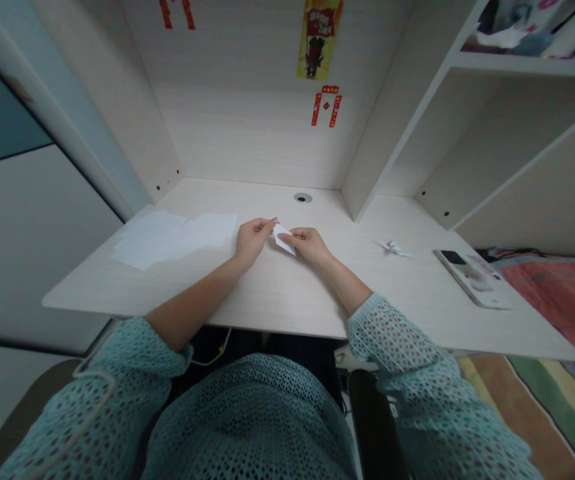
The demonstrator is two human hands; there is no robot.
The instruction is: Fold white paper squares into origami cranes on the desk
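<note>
1. Left hand [251, 241] and right hand [310, 244] each pinch one end of a small white folded paper piece [284, 239], held just above the pale wooden counter [287, 303].
2. Likely risk: pulling the ends apart could tear it or skew a crease.
3. A forearm could brush the loose white paper sheets [170, 238] lying to the left.
4. The upper white shelf [517, 64] holds colourful items, too blurred to name.

Occlusions and cut-offs, head view

The small white paper [284, 239] is partly covered by fingertips of the left hand [251, 241] and right hand [310, 245]; its fold shape cannot be made out. The white folded item [392, 248] on the desk [287, 293] is too small to be identified. Print on the yellow poster [319, 40] is unreadable; its top is cut by the frame edge, as are the red strips [176, 13] and the shelf clutter [537, 27].
</note>
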